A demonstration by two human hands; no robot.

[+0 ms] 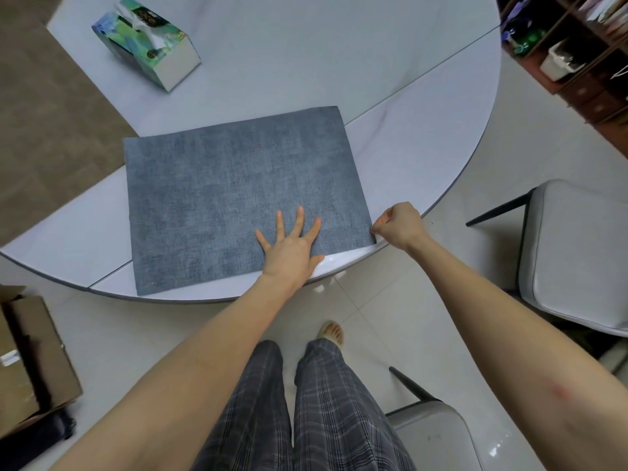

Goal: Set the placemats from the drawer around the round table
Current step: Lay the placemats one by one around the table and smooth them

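1. White marble-look round table (306, 69) fills the far half of the view, over pale floor tile; a tissue box (146, 42) sits at its far left, a shelving unit (574, 45) stands far right, two grey chairs (577, 260) are on the right, and a cardboard box (30, 362) rests on the floor near left.

2. One grey-blue placemat (238, 195) lies flat on the table's near side. Its near edge runs close to the table rim, and its near-left corner appears to reach the rim. No other placemat is visible, so judge the task as early.

3. Your left hand (292, 246) is fully open, fingers spread, palm pressed flat on the near-right part of the mat. It grips nothing; it only pins the mat down.

4. Your right hand (399, 226) is curled closed at the mat's near-right corner, fingertips apparently pinching that corner. The contact itself is small in the view; treat the pinch as likely, not confirmed.

5. Step in hand, by my judgement: squaring the mat to the seat position. Keep the left palm light enough that the mat can slide, and steer with the pinched corner.

6. Draw the mat slightly inward so that no corner overhangs the curved rim, then flatten any lift at the corner before release.

7. Risk noted: the glossy top will let the mat skid if pushed hard.
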